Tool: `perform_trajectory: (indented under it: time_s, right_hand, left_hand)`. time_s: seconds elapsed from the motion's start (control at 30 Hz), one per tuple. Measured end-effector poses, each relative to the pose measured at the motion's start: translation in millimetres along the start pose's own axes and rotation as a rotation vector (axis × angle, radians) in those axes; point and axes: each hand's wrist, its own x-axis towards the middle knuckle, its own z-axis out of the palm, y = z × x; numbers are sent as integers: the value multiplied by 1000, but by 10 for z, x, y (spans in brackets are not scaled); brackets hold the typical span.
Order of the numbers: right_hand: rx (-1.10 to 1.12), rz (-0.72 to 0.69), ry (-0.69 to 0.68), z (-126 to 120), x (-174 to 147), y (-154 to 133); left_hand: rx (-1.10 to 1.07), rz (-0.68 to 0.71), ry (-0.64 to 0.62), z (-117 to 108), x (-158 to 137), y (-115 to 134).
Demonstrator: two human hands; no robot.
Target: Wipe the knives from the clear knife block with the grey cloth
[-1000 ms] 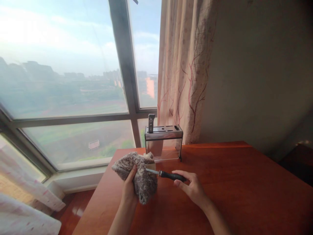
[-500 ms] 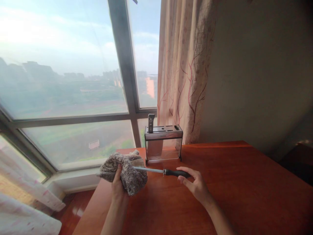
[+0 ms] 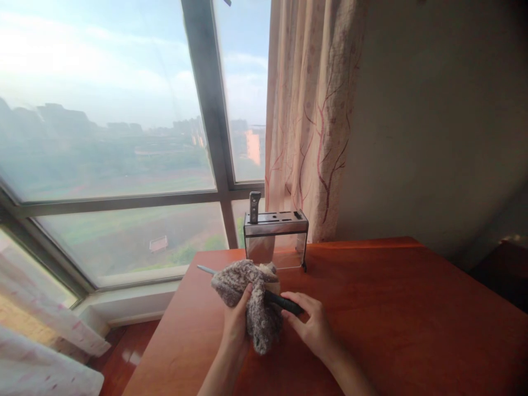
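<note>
Any writing on the slim metal rod with a black ribbed handle (image 3: 284,302) is too small to tell. The rod's long axis runs crosswise, slightly tilted: its tip points left and away, beyond the left fingertips, and its handle ends at the right fingers. The right hand (image 3: 311,324) has thumb and forefinger clamped on the handle. The left hand (image 3: 236,324) pinches a fluffy grey-brown cloth (image 3: 235,275) folded around the rod's middle, thumb on top, the other fingers hidden beneath. Past the fingers of both hands, a clear-sided knife block with a slotted metallic top (image 3: 277,226) stands on the reddish-brown wooden table (image 3: 391,308). In its leftmost slot sits an upright knife with a dark, riveted handle (image 3: 254,208).
</note>
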Motion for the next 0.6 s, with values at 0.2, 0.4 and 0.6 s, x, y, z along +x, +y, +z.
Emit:
perform_trajectory:
  time_s: [0.2,0.4,0.6]
  right_hand:
    - [-23,22,10,-13,2,9]
    - [-14,21,-15,-52,13,4]
    - [-11,-77,-4,-104,48,34]
  left_hand:
    - [97,88,8,2,-27,5]
    - [82,56,-8,-20,0,14]
    - [1,13,14,-23,37,165]
